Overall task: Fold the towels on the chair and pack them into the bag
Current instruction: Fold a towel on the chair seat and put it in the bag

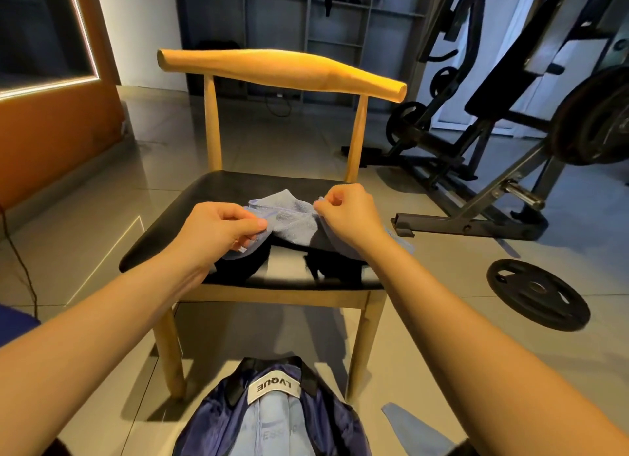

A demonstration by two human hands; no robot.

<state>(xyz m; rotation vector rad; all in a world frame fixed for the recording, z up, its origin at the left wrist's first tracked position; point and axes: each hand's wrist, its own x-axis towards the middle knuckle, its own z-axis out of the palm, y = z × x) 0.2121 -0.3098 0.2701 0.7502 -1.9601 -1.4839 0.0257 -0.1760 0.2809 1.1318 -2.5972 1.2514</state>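
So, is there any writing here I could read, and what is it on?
"LVGUE": white label on the navy bag, upside down to the camera.
"ESS": faint, part of a longer word on the light blue cloth inside the bag; the rest is unreadable.
No text shows on the towel, chair or weight plate.

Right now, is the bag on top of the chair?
No, the bag lies on the floor in front of the chair; the blue towel is over the seat.
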